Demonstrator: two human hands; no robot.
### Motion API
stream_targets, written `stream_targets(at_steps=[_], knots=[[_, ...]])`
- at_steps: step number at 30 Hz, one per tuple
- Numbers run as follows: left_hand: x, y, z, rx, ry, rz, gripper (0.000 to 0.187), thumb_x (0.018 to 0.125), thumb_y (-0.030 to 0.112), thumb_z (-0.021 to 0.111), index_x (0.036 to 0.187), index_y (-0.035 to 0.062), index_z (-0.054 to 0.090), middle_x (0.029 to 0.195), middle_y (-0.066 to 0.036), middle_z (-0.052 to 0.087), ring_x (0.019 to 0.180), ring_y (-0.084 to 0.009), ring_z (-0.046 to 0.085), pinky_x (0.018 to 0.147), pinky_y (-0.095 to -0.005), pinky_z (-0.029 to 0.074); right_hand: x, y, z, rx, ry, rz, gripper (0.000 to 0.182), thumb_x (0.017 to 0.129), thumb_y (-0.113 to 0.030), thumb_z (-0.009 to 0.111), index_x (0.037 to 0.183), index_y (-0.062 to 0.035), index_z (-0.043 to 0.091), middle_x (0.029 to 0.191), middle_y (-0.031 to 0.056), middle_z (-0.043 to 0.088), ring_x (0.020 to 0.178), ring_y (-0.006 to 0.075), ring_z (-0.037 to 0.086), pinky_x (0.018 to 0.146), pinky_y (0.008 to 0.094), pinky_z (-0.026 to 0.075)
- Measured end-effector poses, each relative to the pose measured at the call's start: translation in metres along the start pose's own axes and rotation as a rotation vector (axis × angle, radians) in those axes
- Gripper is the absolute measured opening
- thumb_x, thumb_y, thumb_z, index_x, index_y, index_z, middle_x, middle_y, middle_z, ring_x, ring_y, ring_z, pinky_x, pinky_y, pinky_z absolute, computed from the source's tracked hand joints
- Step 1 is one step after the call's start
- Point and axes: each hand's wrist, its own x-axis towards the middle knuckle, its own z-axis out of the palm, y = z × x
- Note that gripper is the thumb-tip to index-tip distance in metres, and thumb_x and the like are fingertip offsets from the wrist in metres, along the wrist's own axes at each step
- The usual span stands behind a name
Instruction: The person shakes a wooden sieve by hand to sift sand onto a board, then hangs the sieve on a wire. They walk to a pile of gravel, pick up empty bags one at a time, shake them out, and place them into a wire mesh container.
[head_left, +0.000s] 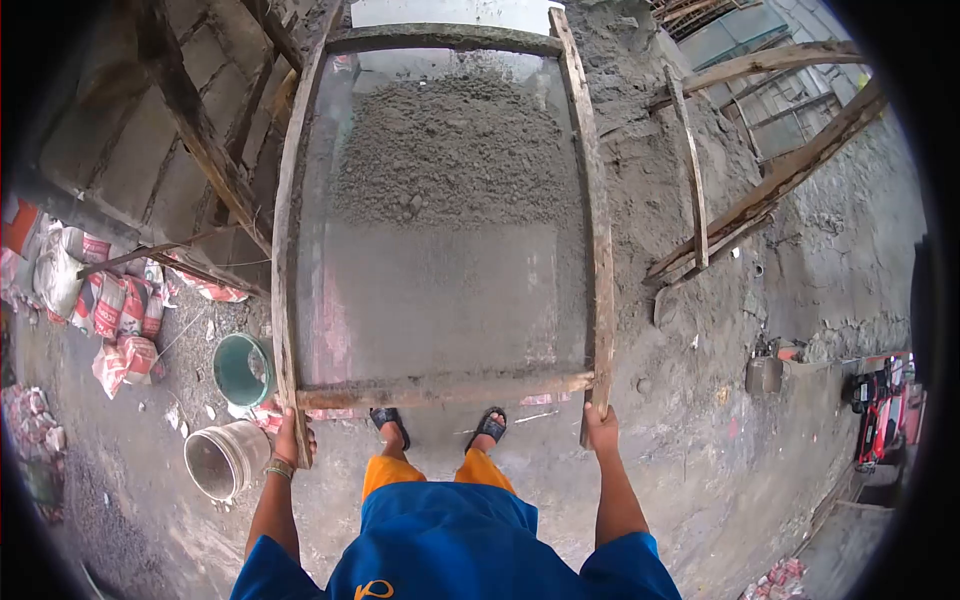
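In front of me is a wooden-framed sieve (pixel 430 300) with long side rails and a fine mesh. My left hand (pixel 292 440) is wrapped round the end of its left rail (pixel 284 270). The end of the right rail (pixel 600 270) is in my right hand (pixel 601 428), fingers closed on it. Coarse grey sand (pixel 455 150) lies in a heap over the far half of the mesh. The near half shows bare mesh with a thin grey film. A wooden crossbar (pixel 445 391) spans the near end, just above my feet.
A green bucket (pixel 242 370) and a whitish bucket (pixel 228 460) stand left of my left hand. Red-and-white sacks (pixel 120 300) are piled farther left. Wooden poles (pixel 780 190) lean at the right over grey sand. A red vehicle (pixel 880 420) is at the far right.
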Motion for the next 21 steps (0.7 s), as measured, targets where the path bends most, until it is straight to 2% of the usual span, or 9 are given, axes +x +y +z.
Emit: stream_targets(at_steps=[4, 6, 8, 10, 11, 12, 16, 18, 21], knots=[[-0.028, -0.091, -0.039, -0.003, -0.008, 0.065, 0.069, 0.086, 0.068, 0.039, 0.097, 0.0017, 0.054, 0.056, -0.01, 0.054, 0.043, -0.0207, 0.055, 0.04, -0.0313, 0.045, -0.028, 0.068, 0.011, 0.245, -0.068, 0.016, 0.041, 0.083, -0.029, 0.069, 0.108, 0.0004, 0.057, 0.092, 0.0034, 0.062, 0.083, 0.0101, 0.054, 0.075, 0.0289, 0.047], [-0.012, -0.076, -0.034, -0.039, -0.041, 0.061, 0.069, 0.085, 0.069, 0.04, 0.096, 0.0024, 0.054, 0.055, -0.009, 0.054, 0.042, -0.0207, 0.054, 0.04, -0.0313, 0.045, -0.02, 0.066, 0.016, 0.318, -0.043, -0.102, 0.047, 0.08, -0.032, 0.071, 0.107, 0.0035, 0.057, 0.092, 0.0079, 0.064, 0.082, 0.0138, 0.058, 0.073, 0.032, 0.048], [0.01, 0.005, 0.008, 0.013, 0.03, 0.015, 0.068, 0.084, 0.072, 0.04, 0.09, 0.0052, 0.055, 0.056, -0.008, 0.054, 0.041, -0.0196, 0.053, 0.04, -0.0308, 0.045, 0.039, 0.033, 0.017, 0.13, -0.048, -0.034, 0.056, 0.08, -0.042, 0.069, 0.105, 0.0066, 0.059, 0.086, 0.011, 0.065, 0.079, 0.0162, 0.06, 0.071, 0.0336, 0.049], [0.02, 0.109, 0.05, 0.134, 0.023, -0.018, 0.072, 0.078, 0.078, 0.041, 0.087, 0.0076, 0.054, 0.055, -0.006, 0.053, 0.04, -0.0182, 0.052, 0.039, -0.0313, 0.044, 0.082, -0.073, 0.0, 0.051, -0.027, -0.105, 0.063, 0.078, -0.051, 0.067, 0.096, 0.0092, 0.062, 0.081, 0.015, 0.064, 0.077, 0.0201, 0.061, 0.069, 0.0346, 0.048], [0.018, 0.159, 0.07, 0.104, -0.015, 0.01, 0.075, 0.074, 0.081, 0.044, 0.086, 0.0082, 0.054, 0.055, -0.005, 0.053, 0.04, -0.0177, 0.052, 0.038, -0.0316, 0.044, 0.088, -0.14, -0.018, -0.08, 0.018, -0.135, 0.071, 0.077, -0.057, 0.063, 0.093, 0.0122, 0.062, 0.082, 0.0227, 0.065, 0.081, 0.0305, 0.064, 0.072, 0.0388, 0.048], [0.011, 0.207, 0.084, 0.207, 0.018, 0.054, 0.073, 0.074, 0.081, 0.046, 0.085, 0.0089, 0.053, 0.056, -0.004, 0.053, 0.041, -0.0172, 0.052, 0.039, -0.0318, 0.045, 0.113, -0.175, -0.034, -0.246, 0.103, -0.219, 0.073, 0.077, -0.06, 0.061, 0.097, 0.0099, 0.062, 0.085, 0.0198, 0.065, 0.082, 0.0283, 0.062, 0.073, 0.0371, 0.047], [-0.017, 0.337, 0.095, 0.218, -0.117, 0.099, 0.064, 0.079, 0.074, 0.048, 0.081, 0.0098, 0.053, 0.056, -0.003, 0.052, 0.042, -0.0157, 0.052, 0.04, -0.0308, 0.047, 0.08, -0.35, -0.114, -0.37, 0.024, -0.281, 0.082, 0.076, -0.064, 0.058, 0.105, 0.0134, 0.059, 0.094, 0.0273, 0.064, 0.093, 0.0353, 0.063, 0.081, 0.0379, 0.046], [-0.032, 0.356, 0.095, 0.241, -0.132, 0.027, 0.062, 0.08, 0.073, 0.049, 0.08, 0.0105, 0.053, 0.056, -0.002, 0.051, 0.042, -0.0146, 0.051, 0.04, -0.029, 0.046, 0.084, -0.342, -0.118, -0.389, 0.053, -0.278, 0.082, 0.076, -0.063, 0.058, 0.105, 0.0134, 0.059, 0.094, 0.0272, 0.064, 0.092, 0.035, 0.063, 0.081, 0.0381, 0.046], [-0.034, 0.263, 0.085, 0.202, -0.053, 0.098, 0.063, 0.079, 0.074, 0.047, 0.081, 0.0113, 0.053, 0.058, -0.003, 0.051, 0.043, -0.0152, 0.051, 0.039, -0.0293, 0.044, 0.058, -0.243, -0.079, -0.237, 0.088, -0.312, 0.077, 0.078, -0.059, 0.06, 0.11, 0.0114, 0.057, 0.095, 0.0275, 0.064, 0.092, 0.0347, 0.063, 0.082, 0.0392, 0.046]])
